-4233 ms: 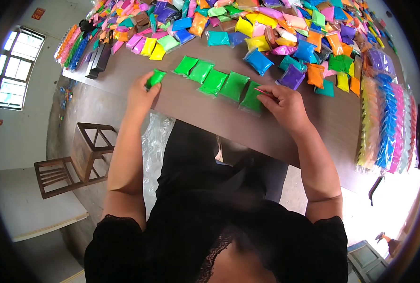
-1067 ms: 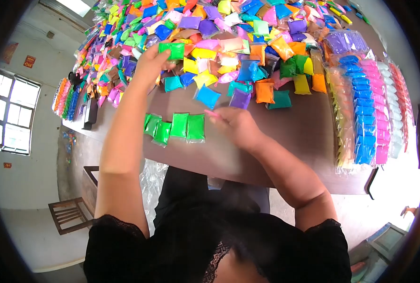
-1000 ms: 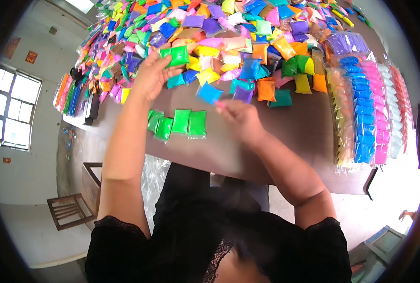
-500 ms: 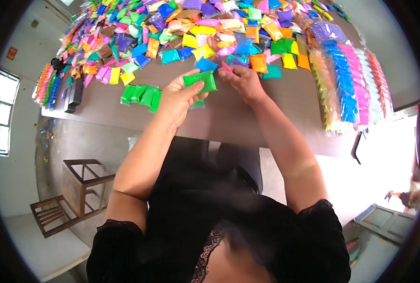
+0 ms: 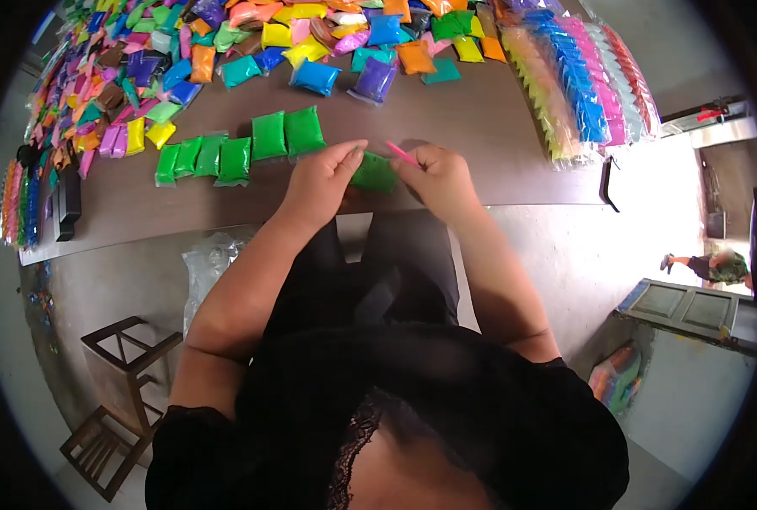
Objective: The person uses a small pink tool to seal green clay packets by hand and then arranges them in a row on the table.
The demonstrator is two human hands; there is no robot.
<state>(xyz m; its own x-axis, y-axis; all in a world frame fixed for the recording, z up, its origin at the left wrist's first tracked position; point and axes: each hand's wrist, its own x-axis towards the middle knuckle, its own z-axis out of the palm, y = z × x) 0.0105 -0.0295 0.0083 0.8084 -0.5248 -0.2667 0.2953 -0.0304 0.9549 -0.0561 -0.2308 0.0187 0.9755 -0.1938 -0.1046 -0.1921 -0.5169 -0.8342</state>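
My left hand (image 5: 320, 180) is closed on the left end of a green packet (image 5: 374, 173), low over the near part of the table. My right hand (image 5: 439, 180) pinches a slim pink stick-like object (image 5: 402, 153), its tip pointing up and left, with the fingertips at the packet's right edge. To the left of my hands, more shiny green packets lie side by side in a row, among them a larger one (image 5: 269, 136) and a smaller one (image 5: 167, 163). Beyond them rest a blue packet (image 5: 315, 77) and a purple packet (image 5: 373, 81).
A heap of packets in many colours covers the far side of the brown table (image 5: 480, 127). Long strips of joined packets (image 5: 578, 93) lie at the right. A black object (image 5: 67, 208) stands at the left edge. A wooden chair (image 5: 127, 374) is on the floor.
Both hands have come down nearer the table's front edge, bringing the green packet along. My right hand's fingers have closed in on the packet's right edge. The camera view has shifted.
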